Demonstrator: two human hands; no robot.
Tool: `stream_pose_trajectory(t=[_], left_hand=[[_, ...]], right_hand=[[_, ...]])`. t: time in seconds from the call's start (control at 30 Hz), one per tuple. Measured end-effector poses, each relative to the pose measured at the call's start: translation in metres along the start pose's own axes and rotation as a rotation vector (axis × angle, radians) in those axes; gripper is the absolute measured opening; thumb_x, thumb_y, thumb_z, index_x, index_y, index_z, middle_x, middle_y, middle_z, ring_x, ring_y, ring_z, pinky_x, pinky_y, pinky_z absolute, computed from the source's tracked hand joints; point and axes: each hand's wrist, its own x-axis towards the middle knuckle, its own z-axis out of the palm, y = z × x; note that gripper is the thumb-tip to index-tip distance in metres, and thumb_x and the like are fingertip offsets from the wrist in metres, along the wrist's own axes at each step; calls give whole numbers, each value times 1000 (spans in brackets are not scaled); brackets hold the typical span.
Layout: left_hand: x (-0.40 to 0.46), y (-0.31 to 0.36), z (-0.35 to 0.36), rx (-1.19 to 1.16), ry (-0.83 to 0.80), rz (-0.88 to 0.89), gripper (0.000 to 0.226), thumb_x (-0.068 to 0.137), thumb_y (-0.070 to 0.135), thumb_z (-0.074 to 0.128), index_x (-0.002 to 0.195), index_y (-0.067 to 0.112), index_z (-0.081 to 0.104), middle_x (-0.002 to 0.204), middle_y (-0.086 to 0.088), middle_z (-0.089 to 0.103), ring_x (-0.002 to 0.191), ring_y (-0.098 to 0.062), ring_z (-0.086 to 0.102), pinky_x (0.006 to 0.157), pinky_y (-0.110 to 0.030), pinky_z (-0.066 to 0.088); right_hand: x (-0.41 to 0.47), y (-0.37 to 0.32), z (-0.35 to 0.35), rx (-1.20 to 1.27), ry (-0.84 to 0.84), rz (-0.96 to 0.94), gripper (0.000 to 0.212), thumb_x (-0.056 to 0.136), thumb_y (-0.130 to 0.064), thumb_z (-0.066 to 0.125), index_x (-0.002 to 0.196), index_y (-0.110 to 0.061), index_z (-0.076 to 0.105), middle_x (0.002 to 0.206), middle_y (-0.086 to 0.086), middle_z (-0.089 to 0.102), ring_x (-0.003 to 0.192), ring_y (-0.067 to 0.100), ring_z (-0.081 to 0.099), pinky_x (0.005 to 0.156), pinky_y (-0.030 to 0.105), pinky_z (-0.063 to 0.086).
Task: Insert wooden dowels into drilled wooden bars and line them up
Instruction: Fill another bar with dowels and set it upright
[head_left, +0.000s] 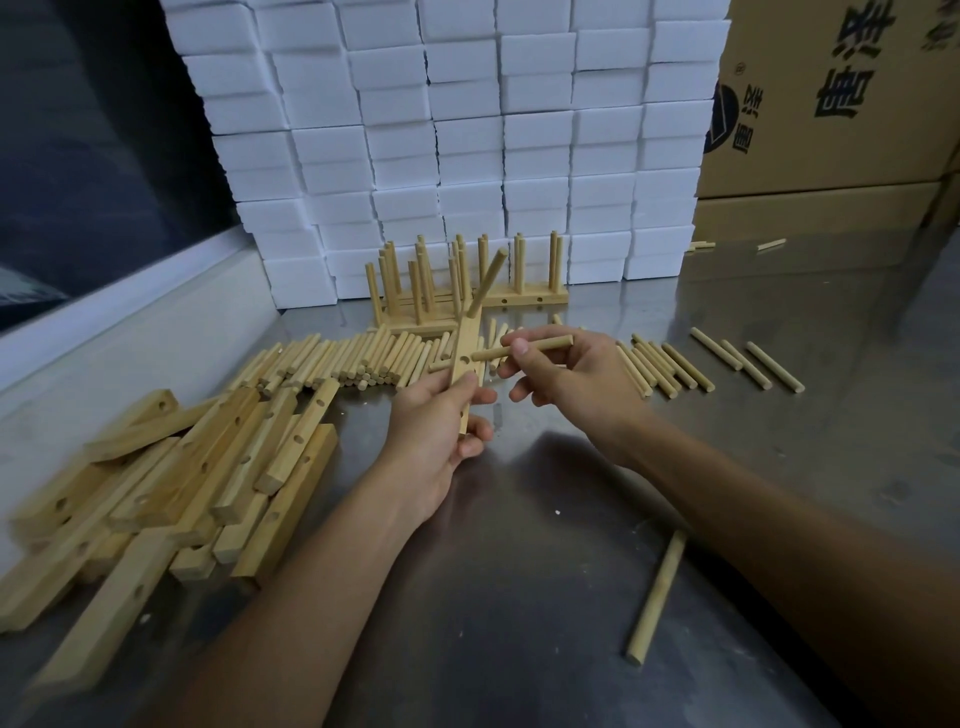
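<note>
My left hand (441, 415) grips a drilled wooden bar (466, 343) above the metal table. One dowel (488, 283) stands slanted in the bar's far hole. My right hand (566, 371) pinches a second dowel (524, 348), whose left tip sits at the bar's middle hole. Behind them, finished bars with upright dowels (467, 291) stand in rows. Loose dowels (358, 358) lie in a long pile across the table. Drilled bars without dowels (197, 467) are heaped at the left.
A wall of white foam blocks (457, 135) rises at the back, with cardboard boxes (831, 104) at the right. More dowels (748, 364) lie at the right, and a single one (657, 597) near my right forearm. The table (545, 571) is steel.
</note>
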Motion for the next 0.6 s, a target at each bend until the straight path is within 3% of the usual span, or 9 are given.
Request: stream_pose_trajectory(t=[0.17,0.3,0.47,0.6], left_hand=[[1,-3,-2,29,10,8,14,100,11,54,104,10,67,86,-11,63,42,-11,49,34,-17,30],[3,-5,-2,56,22,11,13,99,11,56,107,6,64,85,-10,62,41,-11,49,34,-18,30],[4,-7,-1,66,23,7,11,97,14,61,99,4,64,78,-8,62,39,-11,48,32,-18,28],[3,-6,-1,58,4,6,11,98,14,60,99,5,65,78,-7,63,39,-11,47,32,-18,28]], right_hand=[[-2,-3,2,-106,-16,-146,16,95,-7,62,107,1,70,85,14,71,62,6,66,56,17,52],[-3,-6,2,-508,-81,-333,17,96,-13,64,110,-8,72,95,3,73,71,13,69,73,33,58],[-4,-14,3,-743,-175,-574,17,94,-9,65,109,-5,73,99,3,75,73,10,65,72,30,54],[-2,-15,5,-698,-155,-509,17,94,-9,65,109,-6,73,96,3,75,70,2,60,71,26,54]])
